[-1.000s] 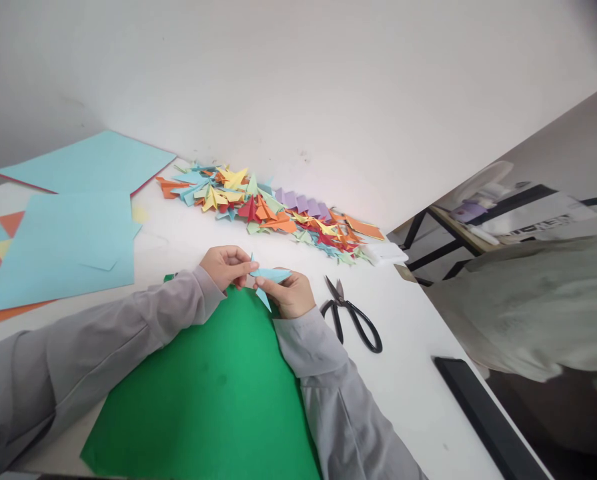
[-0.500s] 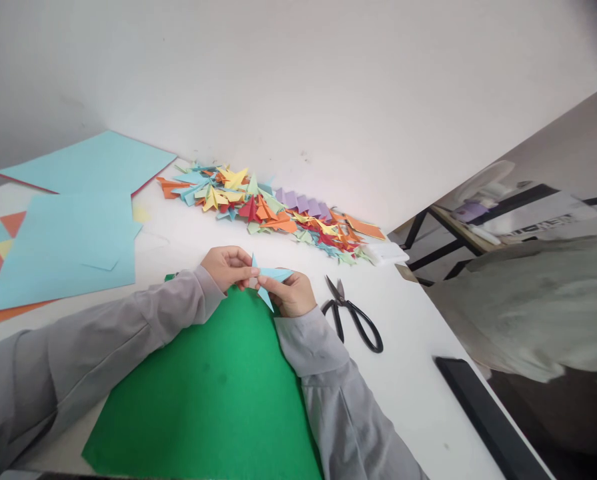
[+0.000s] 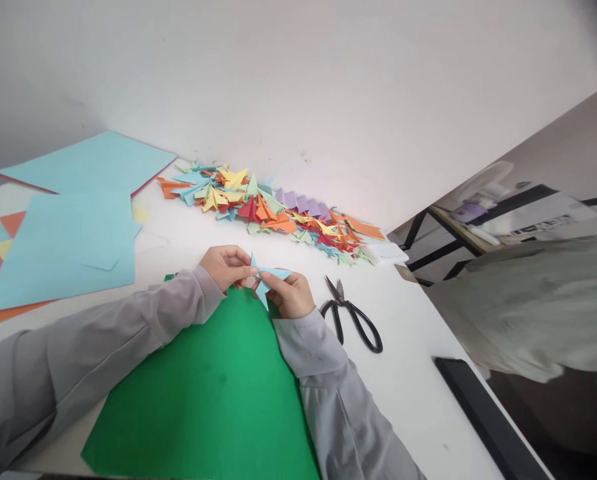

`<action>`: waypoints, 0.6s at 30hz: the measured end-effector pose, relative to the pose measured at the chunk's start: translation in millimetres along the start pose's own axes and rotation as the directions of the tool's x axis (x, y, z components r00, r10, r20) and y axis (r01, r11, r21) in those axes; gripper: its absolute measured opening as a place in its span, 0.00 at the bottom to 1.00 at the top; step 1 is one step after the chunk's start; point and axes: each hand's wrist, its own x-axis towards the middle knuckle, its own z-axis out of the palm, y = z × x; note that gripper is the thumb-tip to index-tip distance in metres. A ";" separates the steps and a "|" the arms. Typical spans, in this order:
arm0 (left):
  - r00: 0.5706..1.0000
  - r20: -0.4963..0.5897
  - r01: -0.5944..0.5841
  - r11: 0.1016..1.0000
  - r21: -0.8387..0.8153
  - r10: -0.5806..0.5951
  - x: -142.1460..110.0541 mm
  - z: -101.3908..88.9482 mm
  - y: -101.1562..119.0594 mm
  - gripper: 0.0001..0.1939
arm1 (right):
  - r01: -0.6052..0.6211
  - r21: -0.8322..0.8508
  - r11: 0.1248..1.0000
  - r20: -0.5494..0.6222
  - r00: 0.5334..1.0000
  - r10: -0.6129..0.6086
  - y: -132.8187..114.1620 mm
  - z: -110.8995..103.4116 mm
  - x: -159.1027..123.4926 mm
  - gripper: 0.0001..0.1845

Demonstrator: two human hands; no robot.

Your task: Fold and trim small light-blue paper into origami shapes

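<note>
Between my two hands is a small light-blue folded paper crane (image 3: 263,291), its points sticking out past my fingers. My left hand (image 3: 227,268) pinches one side of it between thumb and fingers. On the other side, my right hand (image 3: 293,294) grips it with the thumb on top. Both hands are over the far edge of a green mat (image 3: 203,393). Black-handled scissors (image 3: 349,305) lie on the table to the right of my right hand, blades partly apart.
A long heap of colourful folded paper pieces (image 3: 258,207) runs along the wall. Light-blue paper sheets (image 3: 63,247) lie at left, with coloured scraps beside them. A black bar (image 3: 488,413) sits along the table's right edge. Grey-green cloth (image 3: 538,300) hangs beyond.
My right hand has shifted very slightly left, and the lower point of the paper has turned a little inward. My left hand stays almost still.
</note>
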 end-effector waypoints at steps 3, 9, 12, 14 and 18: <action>1.000 0.008 0.007 1.000 0.020 -0.007 0.1 -1.5 -0.5 0.20 | 0.052 -0.094 0.994 0.008 0.999 -0.051 -3.0 0.3 -1.7 0.11; 0.998 0.036 0.045 0.999 -0.012 -0.045 3.9 -3.9 -2.8 0.21 | 0.143 -0.271 0.952 -0.023 0.988 -0.154 -11.8 5.4 -5.6 0.11; 0.999 0.027 0.048 0.998 -0.034 -0.047 3.9 -3.2 -2.7 0.21 | 0.171 -0.307 0.936 -0.042 0.980 -0.192 -13.1 8.7 -7.5 0.10; 1.000 0.012 0.026 0.999 -0.046 -0.025 2.6 -2.5 -2.2 0.22 | 0.169 -0.317 0.933 -0.041 0.981 -0.192 -14.1 10.7 -9.0 0.09; 1.000 0.001 -0.013 1.000 -0.015 0.013 0.3 -1.5 0.1 0.20 | 0.155 -0.334 0.930 -0.031 0.984 -0.175 -15.1 12.7 -10.7 0.08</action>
